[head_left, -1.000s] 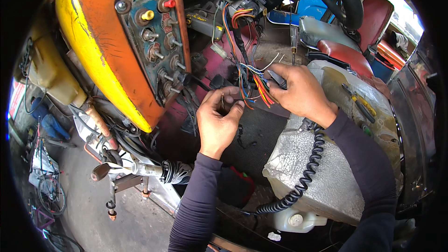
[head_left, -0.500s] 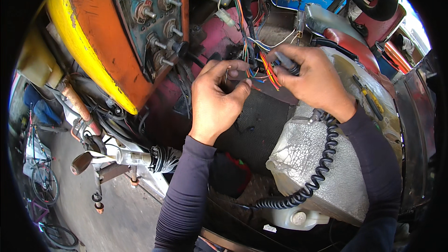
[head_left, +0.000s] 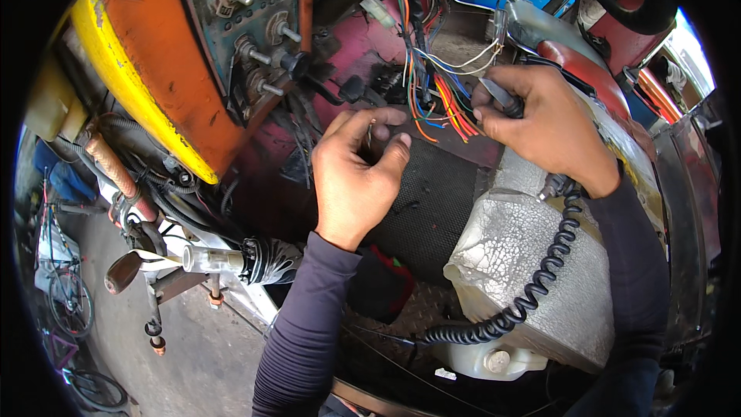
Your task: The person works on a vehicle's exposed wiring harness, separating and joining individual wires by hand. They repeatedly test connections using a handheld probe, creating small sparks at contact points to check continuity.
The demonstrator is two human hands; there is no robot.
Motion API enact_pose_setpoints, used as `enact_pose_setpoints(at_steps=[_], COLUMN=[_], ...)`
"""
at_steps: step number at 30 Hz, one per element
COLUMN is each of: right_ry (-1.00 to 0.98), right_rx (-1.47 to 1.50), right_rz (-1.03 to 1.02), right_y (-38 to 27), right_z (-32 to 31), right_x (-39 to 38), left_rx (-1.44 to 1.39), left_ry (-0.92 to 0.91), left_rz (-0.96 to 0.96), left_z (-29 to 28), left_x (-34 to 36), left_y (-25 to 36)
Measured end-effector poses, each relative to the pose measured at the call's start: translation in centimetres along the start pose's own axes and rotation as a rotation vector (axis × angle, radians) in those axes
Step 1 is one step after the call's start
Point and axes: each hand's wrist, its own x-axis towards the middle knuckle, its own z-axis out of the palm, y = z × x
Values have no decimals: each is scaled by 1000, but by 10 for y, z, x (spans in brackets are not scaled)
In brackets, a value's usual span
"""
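My right hand is closed around a dark-handled tool with a grey pointed tip, the tip aimed up and left. Just left of it hangs a bundle of loose wires, orange, red, yellow, blue and white, with free ends. My left hand is curled left of those ends, its thumb and forefinger tips apart. Something thin and small shows among its fingers, too small to name. Below my right wrist a black coiled cable runs down; whether it joins the tool is hidden.
A panel of toggle switches stands at the upper left beside an orange and yellow body panel. A silvery padded cover lies below my right hand, a white plastic bottle beneath it. A steering wheel is at the upper right.
My right hand has shifted right with the tool, away from the wire ends, and more of the pointed tip shows. My left hand stays near its former place, and the gap between the hands is wider.
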Motion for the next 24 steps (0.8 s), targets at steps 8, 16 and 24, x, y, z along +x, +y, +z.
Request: enact_pose_setpoints(at_steps=[8,16,24], right_ry=[111,127,122], right_rx=[-37,63,46], right_rz=[-177,-226,-215], right_y=[-13,-8,-6], right_z=[8,21,27], right_x=[-13,-6,-5], left_rx=[40,-35,-119], left_ry=[36,-20,-215], left_rz=[26,5,-77], left_z=[2,-1,5], left_x=[-3,2,19], left_y=[4,6,27])
